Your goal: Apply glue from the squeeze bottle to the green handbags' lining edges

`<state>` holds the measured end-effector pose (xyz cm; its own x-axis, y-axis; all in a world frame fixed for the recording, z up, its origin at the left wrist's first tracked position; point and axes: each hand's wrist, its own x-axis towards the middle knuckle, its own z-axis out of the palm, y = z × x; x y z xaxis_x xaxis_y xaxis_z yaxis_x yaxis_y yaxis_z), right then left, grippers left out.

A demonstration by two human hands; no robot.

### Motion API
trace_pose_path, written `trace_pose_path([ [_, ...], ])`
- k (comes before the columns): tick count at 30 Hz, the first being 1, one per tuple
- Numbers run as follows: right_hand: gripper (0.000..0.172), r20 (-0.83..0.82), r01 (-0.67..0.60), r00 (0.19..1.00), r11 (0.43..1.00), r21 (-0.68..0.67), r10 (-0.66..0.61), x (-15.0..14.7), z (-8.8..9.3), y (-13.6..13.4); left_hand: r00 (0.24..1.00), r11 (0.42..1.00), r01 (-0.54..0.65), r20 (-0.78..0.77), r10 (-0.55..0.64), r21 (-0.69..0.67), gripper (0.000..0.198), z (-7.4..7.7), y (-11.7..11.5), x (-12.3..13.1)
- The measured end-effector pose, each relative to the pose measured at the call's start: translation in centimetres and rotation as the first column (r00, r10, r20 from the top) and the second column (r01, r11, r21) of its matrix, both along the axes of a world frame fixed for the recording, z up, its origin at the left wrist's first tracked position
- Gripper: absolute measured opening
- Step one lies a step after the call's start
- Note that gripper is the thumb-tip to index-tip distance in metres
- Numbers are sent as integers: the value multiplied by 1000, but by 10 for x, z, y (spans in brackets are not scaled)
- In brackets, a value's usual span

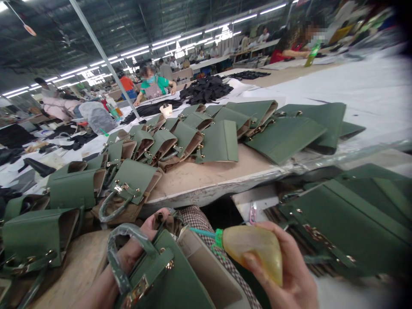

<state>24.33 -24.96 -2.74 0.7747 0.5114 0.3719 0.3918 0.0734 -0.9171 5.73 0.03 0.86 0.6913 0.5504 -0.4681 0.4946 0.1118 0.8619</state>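
My left hand (135, 249) is slipped under the wrapped handle of a green handbag (170, 279) at the bottom of the view, with its fingers curled on the bag's open tan-lined top. My right hand (286, 274) is closed round a yellowish squeeze bottle (254, 251). The bottle's green cap and thin teal nozzle (202, 233) point left, toward the bag's open edge. A checked trouser leg shows between the bag and the bottle.
Many more green handbags (180, 139) lie in rows across the worktable (206, 174). Another green bag (354, 219) sits at my right. Small pink scissors (253, 212) lie on a shelf. Other people work at tables behind, by black fabric piles (206, 88).
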Motion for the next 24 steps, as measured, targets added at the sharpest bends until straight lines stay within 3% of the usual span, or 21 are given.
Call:
trace_pose_path([
  [2, 44, 13, 4, 1000, 1000, -8, -4, 3, 5, 1, 993, 986, -93, 59, 102, -141, 45, -2, 5, 4],
  [4, 46, 38, 13, 999, 999, -42, -11, 7, 11, 0, 987, 967, -60, 132, 95, -247, 52, -1, 12, 12],
  [8, 47, 115, 33, 993, 989, -141, -17, 23, 17, -3, 959, 939, 222, 234, -162, -261, 55, 6, 28, 33],
  [12, 46, 104, 52, 994, 966, -255, -26, 39, 6, -10, 901, 903, 422, 148, -407, -86, 41, 1, 37, 53],
  [14, 47, 78, 55, 996, 953, -296, -34, 45, -5, -13, 899, 905, 424, 127, -419, -20, 38, -12, 40, 60],
  [19, 49, -2, 20, 1000, 948, -317, -22, 55, -32, -11, 958, 955, 271, 60, -279, 122, 44, -50, 48, 70],
  [24, 51, 56, -24, 998, 957, -289, 42, 64, -46, 7, 953, 956, 285, 84, -291, 69, 41, -61, 52, 76],
])
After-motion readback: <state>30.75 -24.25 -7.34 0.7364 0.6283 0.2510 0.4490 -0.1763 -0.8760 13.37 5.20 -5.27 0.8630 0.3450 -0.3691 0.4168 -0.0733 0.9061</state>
